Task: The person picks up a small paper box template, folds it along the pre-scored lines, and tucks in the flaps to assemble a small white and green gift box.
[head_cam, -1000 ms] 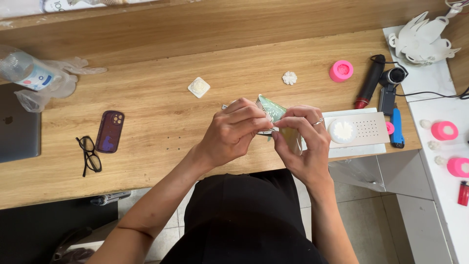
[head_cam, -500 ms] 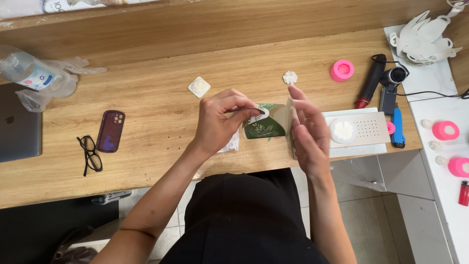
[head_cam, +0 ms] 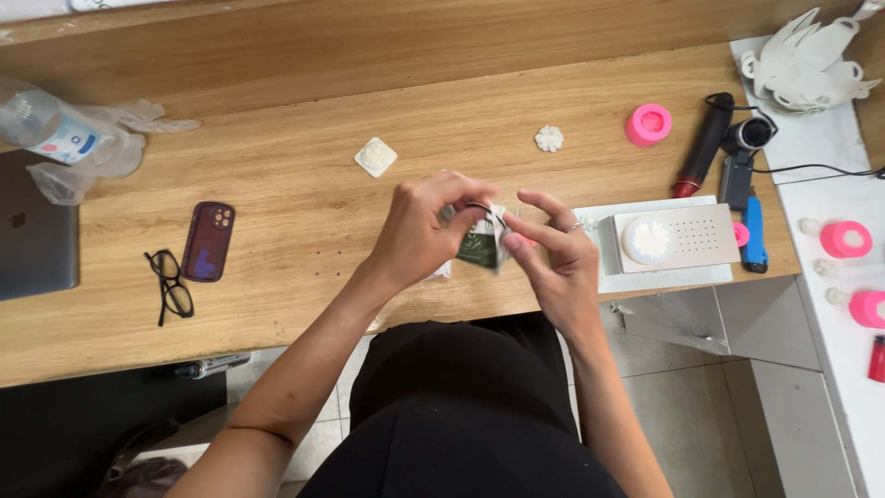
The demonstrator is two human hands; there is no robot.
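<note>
The wooden table (head_cam: 304,240) is spanning the frame from the left edge to right of centre, its near edge running across the lower middle; bare wood is lying open between the hands and the items at upper centre. At far left a grey laptop (head_cam: 32,235) is overlapping the table edge. A white perforated tray (head_cam: 678,238) is sitting right of centre, near the table's right end. The left hand (head_cam: 426,231) is curling its fingers, pinching the top of a small dark green packet (head_cam: 481,245) at frame centre, just above the near edge. The right hand (head_cam: 553,263) is meeting the packet from the right, thumb and forefinger closing on its edge, other fingers spread. The packet's long axis is standing roughly vertical in the frame, tilting slightly. A purple phone (head_cam: 207,242) and black glasses (head_cam: 169,286) are lying left of centre, well apart from the hands.
</note>
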